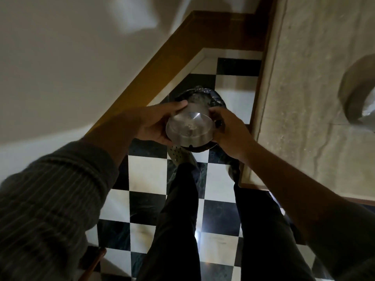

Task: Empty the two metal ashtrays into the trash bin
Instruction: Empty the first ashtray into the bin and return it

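A round metal ashtray (189, 126) is held upside down, its shiny base facing me, directly above the trash bin (213, 96). The bin stands on the floor in a corner and is lined with a dark bag. My left hand (154, 122) grips the ashtray's left side, thumb along the top edge. My right hand (227, 128) grips its right side. A dark rim shows under the ashtray's lower edge. The inside of the ashtray is hidden from me. No second ashtray is visible.
The floor (148, 175) is black-and-white chequered tile. A white wall with a brown wooden skirting (162, 57) runs along the left. A pale stone counter (314, 98) rises on the right. My legs and a shoe (178, 157) stand just behind the bin.
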Demonstrator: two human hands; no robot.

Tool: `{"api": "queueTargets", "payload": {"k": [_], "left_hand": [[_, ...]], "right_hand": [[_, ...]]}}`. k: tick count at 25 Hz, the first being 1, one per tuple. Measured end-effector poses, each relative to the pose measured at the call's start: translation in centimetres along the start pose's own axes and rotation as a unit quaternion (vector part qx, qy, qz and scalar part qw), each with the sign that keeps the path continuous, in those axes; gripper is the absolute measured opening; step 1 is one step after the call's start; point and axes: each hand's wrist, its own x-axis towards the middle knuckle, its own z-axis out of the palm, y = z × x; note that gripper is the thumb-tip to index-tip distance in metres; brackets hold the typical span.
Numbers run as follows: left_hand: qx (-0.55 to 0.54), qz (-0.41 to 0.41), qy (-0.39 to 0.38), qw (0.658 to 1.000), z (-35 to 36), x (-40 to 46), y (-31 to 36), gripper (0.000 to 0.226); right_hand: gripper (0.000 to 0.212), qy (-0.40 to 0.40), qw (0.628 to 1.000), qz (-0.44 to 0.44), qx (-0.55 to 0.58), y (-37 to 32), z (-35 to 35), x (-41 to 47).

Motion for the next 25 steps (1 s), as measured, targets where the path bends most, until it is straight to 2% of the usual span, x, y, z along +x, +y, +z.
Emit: {"api": "queueTargets", "payload": {"k": [4,7,10,11,12,13,14,15,18,20,21,23,24,25], "left_hand": [[0.087,-0.021,-0.1,0.991,-1.6,1.6,2.2,0.1],[0.244,0.013,-0.116,0.963,-0.6,2.7,3.6,0.1],[0.409,0.103,-0.001,0.907,0.4,3.5,3.3,0.123],[0.462,0.144,0.053,0.874,0.6,3.7,2.8,0.131],[0.517,0.195,0.108,0.826,0.7,3.7,1.9,0.136],[0.56,0.252,0.15,0.775,0.7,3.8,1.0,0.141],[0.579,0.301,0.174,0.738,0.5,3.8,0.1,0.144],[0.579,0.332,0.186,0.721,0.3,3.8,-0.5,0.146],[0.55,0.396,0.207,0.705,-0.6,3.7,-1.2,0.149],[0.547,0.457,0.224,0.665,-0.3,3.8,-1.3,0.144],[0.544,0.484,0.237,0.643,-0.1,3.9,-1.4,0.14],[0.548,0.518,0.241,0.611,0.0,4.1,-1.4,0.132],[0.555,0.519,0.237,0.606,0.0,4.1,-1.6,0.131],[0.56,0.511,0.239,0.607,-0.1,4.1,-1.8,0.131]], "right_hand": [[0.052,0.003,0.978,-0.148,-0.146,-0.4,-0.7,1.2],[0.053,-0.018,0.952,-0.21,-0.221,0.0,-0.7,1.9],[0.048,-0.037,0.929,-0.237,-0.282,0.8,-0.6,2.1],[0.047,-0.046,0.923,-0.233,-0.302,1.1,-0.5,2.0],[0.05,-0.057,0.918,-0.228,-0.32,1.3,-0.2,1.9],[0.054,-0.065,0.912,-0.225,-0.336,1.5,-0.1,1.6],[0.059,-0.058,0.906,-0.233,-0.349,1.6,0.0,1.3],[0.064,-0.03,0.898,-0.258,-0.355,1.4,-0.1,0.9],[0.069,0.137,0.857,-0.388,-0.31,-0.3,0.1,-0.3],[0.075,0.185,0.824,-0.437,-0.308,-1.0,0.9,-0.9],[0.084,0.15,0.814,-0.43,-0.359,-1.0,1.4,-1.0],[0.106,-0.008,0.789,-0.345,-0.508,-0.4,2.1,-0.7],[0.112,-0.068,0.779,-0.303,-0.545,-0.1,2.3,-0.6],[0.115,-0.095,0.776,-0.283,-0.555,0.0,2.4,-0.2]]}}
